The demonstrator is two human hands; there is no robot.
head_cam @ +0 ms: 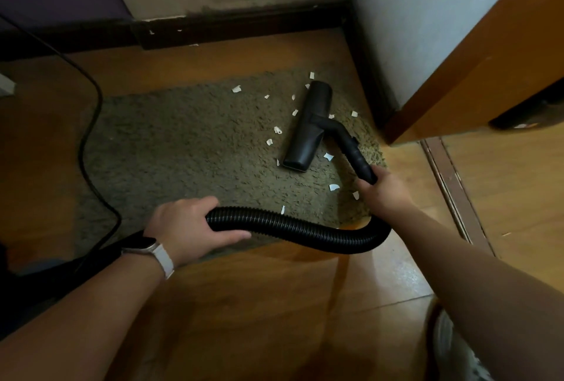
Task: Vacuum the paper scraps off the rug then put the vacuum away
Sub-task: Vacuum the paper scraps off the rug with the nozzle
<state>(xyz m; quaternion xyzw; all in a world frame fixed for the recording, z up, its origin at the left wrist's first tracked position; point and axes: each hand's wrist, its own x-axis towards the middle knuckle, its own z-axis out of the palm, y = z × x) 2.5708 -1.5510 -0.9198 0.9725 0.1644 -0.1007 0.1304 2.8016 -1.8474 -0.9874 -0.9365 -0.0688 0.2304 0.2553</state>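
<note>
Fingers of the right hand [381, 194] curl round the stiff black plastic vacuum tube [355, 152], likely the best steering grip, at centre right; the left hand [189, 228] wraps the light, bendy ribbed black hose [305, 229] lower centre. Both forearms reach forward. The flat black floor nozzle [308, 126] rests on the shaggy olive rug [183, 142] among featherlight white paper scraps [334, 187].

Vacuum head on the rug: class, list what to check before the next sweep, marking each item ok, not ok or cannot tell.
1. Right hand grips the wand: ok.
2. Left hand holds the hose: ok.
3. Floor head lies flat on the rug: ok.
4. Paper scraps cleared: not ok, many lie round the head.
5. Power cord away from the head: ok, it lies at the rug's left edge.
6. Suction on: cannot tell.
</note>
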